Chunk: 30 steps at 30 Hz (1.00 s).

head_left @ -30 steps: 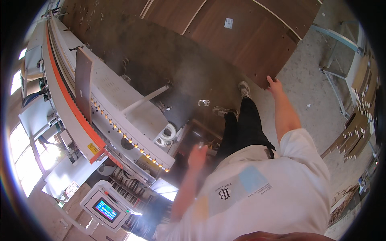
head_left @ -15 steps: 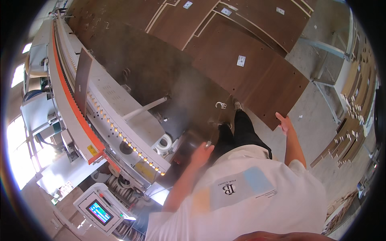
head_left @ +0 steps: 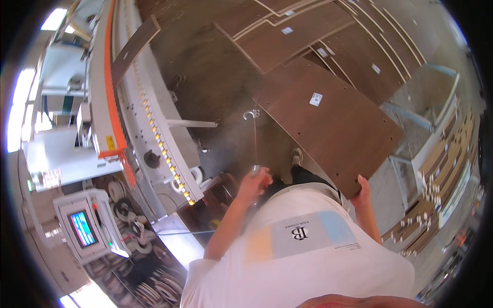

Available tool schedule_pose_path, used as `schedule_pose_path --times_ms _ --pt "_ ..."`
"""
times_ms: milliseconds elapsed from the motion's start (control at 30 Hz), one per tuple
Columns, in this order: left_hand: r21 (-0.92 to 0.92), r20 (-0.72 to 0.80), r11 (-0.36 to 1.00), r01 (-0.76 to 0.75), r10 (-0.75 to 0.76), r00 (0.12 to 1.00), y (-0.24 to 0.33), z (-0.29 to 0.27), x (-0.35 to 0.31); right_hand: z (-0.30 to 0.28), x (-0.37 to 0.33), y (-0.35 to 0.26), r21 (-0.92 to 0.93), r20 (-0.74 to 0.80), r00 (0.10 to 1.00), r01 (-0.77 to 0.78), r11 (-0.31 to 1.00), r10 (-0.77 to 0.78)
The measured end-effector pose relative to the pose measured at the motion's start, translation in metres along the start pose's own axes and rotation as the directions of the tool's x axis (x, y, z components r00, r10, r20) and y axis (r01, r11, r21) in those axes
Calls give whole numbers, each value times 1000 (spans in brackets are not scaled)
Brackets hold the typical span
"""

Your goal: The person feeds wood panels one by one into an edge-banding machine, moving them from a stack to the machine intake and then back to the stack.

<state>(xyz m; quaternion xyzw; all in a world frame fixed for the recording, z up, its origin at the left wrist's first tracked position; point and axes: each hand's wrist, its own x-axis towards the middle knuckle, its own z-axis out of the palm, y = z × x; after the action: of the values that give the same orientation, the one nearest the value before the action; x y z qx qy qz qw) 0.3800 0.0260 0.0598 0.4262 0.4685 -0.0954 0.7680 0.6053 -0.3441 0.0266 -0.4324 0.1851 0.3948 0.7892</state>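
Observation:
My right hand point(head_left: 363, 192) grips the near corner of a large dark brown panel point(head_left: 328, 123), thumb on top. The panel lies tilted across the view, with a white label and small holes along its edges. My left hand point(head_left: 257, 182) is closed round a silver-coloured end of what looks like a thin rod point(head_left: 256, 141). A pale C-shaped hook point(head_left: 251, 115) shows along the rod's far part; whether it is joined to the rod I cannot tell.
An edge-banding machine point(head_left: 159, 123) with yellow rollers runs along the left, a narrow brown board point(head_left: 134, 49) on it. Nearer stands a control screen point(head_left: 83, 229) beside tape rolls point(head_left: 149, 292). Labelled brown panels point(head_left: 308, 25) lie beyond; stacked strips point(head_left: 436, 174) stand right.
My view has turned, so the machine and panels appear shifted. My right hand still holds the panel's corner, now closer to my body. The hook appears farther from my feet.

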Motion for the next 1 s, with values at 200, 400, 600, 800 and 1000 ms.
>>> schedule_pose_path --times_ms 200,400,600,800,1000 --pt "-421 53 877 -230 277 959 -2 6 -19 29 -8 -17 -92 208 969 -119 989 136" --pt "-465 -183 789 -402 358 915 14 -25 -70 112 51 3 -281 385 873 -199 939 300" --pt "-541 -536 625 -562 258 803 -45 -98 -122 208 90 73 -521 508 672 -257 814 538" --pt "-489 -675 646 -586 145 724 -99 -162 -160 257 108 169 -682 397 605 -309 663 690" --pt "-458 -717 709 -537 62 694 -143 -211 -171 313 113 245 -784 370 580 -224 579 725"
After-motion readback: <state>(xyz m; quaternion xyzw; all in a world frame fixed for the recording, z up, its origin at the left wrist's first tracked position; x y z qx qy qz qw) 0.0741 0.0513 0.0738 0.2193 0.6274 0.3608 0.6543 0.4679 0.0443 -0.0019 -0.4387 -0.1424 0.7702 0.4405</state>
